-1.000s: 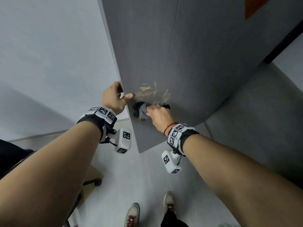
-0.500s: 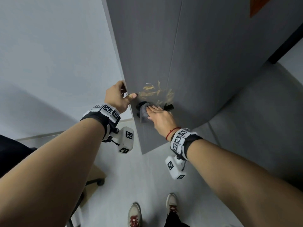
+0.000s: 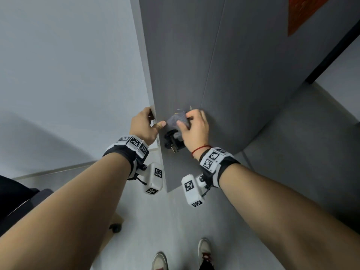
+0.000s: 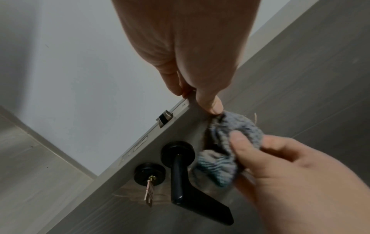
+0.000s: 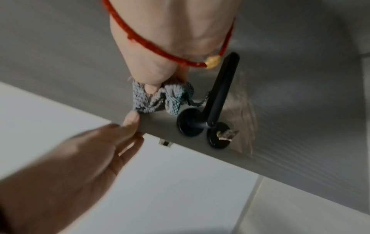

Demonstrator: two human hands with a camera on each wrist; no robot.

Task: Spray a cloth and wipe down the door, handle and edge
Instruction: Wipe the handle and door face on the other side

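Note:
A grey door [image 3: 243, 75] stands ajar, with a black lever handle [image 4: 192, 190] and a key [image 4: 149, 190] in the lock below it. My left hand [image 3: 153, 121] grips the door edge [image 4: 176, 110] just above the latch, thumb [image 4: 212, 106] on the door face and fingers behind it. My right hand [image 3: 188, 121] holds a bunched grey cloth [image 3: 178, 119] and presses it on the door face just above the handle [image 3: 172, 139]. In the right wrist view the cloth [image 5: 158, 98] lies beside the handle [image 5: 220, 91], touching my left thumb [image 5: 131, 118].
A pale wall [image 3: 68, 75] lies left of the door edge. Light floor [image 3: 155, 221] is under my feet, and my shoes [image 3: 203, 250] are near the bottom. A chair base with a castor [image 3: 116, 227] sits at lower left. An orange patch [image 3: 303, 14] marks the door's upper right.
My right hand has carried the cloth up from the handle to the door face above it, covering the yellowish marks. My left hand keeps its grip on the edge.

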